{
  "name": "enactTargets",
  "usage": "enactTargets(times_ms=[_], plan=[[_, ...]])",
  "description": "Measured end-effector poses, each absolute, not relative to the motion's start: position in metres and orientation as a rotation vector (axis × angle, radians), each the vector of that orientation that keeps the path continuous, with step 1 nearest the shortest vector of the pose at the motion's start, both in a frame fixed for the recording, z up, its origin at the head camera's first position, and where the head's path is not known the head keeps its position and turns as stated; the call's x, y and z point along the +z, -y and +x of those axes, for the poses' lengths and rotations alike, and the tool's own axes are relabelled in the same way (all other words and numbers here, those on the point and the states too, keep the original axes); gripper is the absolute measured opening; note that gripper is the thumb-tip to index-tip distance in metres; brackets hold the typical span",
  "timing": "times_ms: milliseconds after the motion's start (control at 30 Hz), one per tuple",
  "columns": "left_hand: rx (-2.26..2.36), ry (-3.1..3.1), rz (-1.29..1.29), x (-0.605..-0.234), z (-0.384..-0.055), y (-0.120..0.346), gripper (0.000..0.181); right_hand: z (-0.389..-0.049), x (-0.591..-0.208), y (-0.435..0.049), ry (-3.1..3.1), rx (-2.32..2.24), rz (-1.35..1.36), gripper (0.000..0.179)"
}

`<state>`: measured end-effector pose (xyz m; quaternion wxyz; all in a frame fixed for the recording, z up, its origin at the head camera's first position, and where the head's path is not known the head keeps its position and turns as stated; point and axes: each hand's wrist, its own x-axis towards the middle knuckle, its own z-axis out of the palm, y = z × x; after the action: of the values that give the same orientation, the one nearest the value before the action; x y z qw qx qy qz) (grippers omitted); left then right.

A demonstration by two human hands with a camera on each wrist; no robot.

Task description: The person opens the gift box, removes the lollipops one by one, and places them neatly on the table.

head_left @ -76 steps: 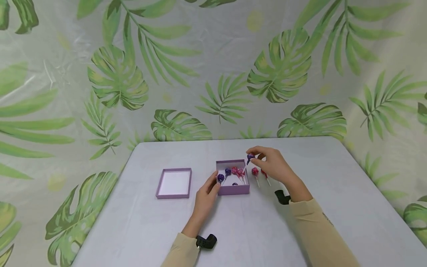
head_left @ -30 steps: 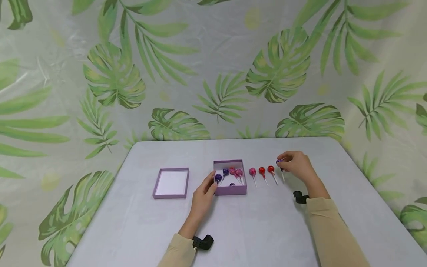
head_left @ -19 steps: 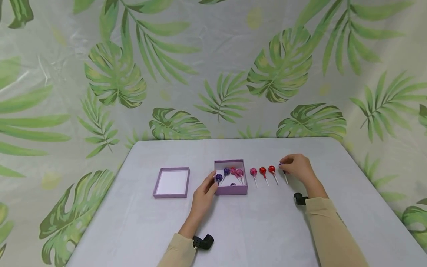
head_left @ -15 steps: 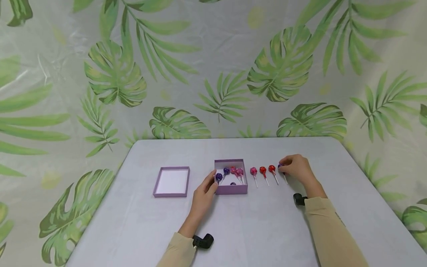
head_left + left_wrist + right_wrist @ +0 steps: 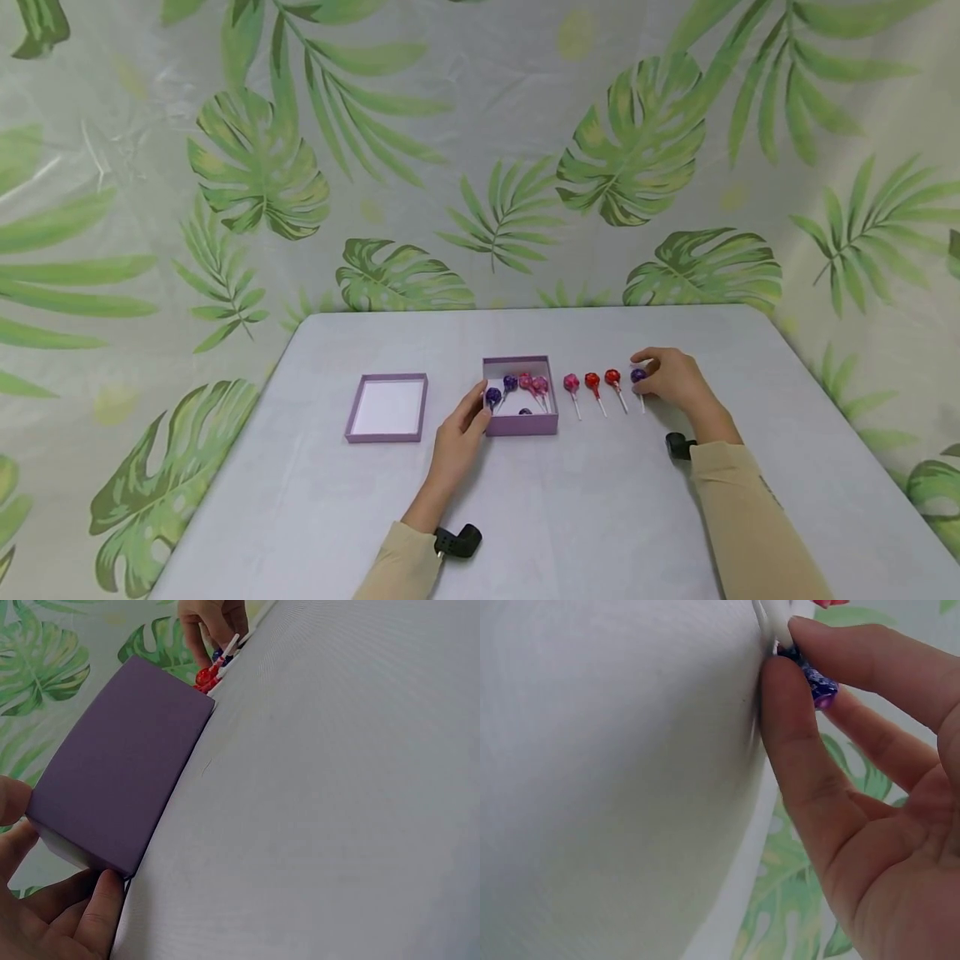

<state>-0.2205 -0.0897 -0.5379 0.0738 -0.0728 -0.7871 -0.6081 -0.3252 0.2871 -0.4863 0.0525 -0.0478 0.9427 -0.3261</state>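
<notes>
Since two and a half seconds ago, when we saw it above the right wall of the box, the dark purple foil-wrapped lollipop on a white stick (image 5: 638, 376) has travelled to the right end of a row on the bench, carried by our right hand (image 5: 667, 379). Nearest us, beige cloth sleeves (image 5: 405, 562) reach in, with a black wrist camera (image 5: 459, 542) beyond the left cuff. Our left hand (image 5: 453, 442) has lightly bent fingers touching the left side of an open lavender cardboard box (image 5: 522, 425) by its front corner; whether they grip it or merely rest there, we cannot tell. Inside the box we see two purple lollipops, two pink ones and a purple wrapped head half hidden by the front wall. Left of it, well apart, lies a shallow square lavender lid with a white inside (image 5: 387, 408). To its right lie a pink lollipop (image 5: 572, 383) and two red lollipops (image 5: 592, 381), sticks towards us. Beside them, the right hand's fingers stand slightly parted, the purple head showing between finger and thumb. Behind the white-covered bench (image 5: 570, 500) hangs a pale sheet printed with green leaves (image 5: 495, 167).
</notes>
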Motion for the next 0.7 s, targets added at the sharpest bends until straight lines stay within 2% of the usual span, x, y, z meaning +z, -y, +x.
enactTargets(times_ms=[300,600,700], plan=[[-1.802,2.347,-0.206,-0.538,-0.221,0.088,0.046,-0.327,-0.491,-0.283,-2.869,-1.017,-0.164,0.040],[-1.817,2.362,-0.217,-0.502,-0.203,0.084,0.045,-0.328,-0.491,-0.286,-2.864,-1.025,-0.145,0.036],[-1.817,2.353,-0.224,-0.508,-0.205,0.085,0.045,-0.328,-0.493,-0.286,-2.846,-1.044,-0.116,0.036]])
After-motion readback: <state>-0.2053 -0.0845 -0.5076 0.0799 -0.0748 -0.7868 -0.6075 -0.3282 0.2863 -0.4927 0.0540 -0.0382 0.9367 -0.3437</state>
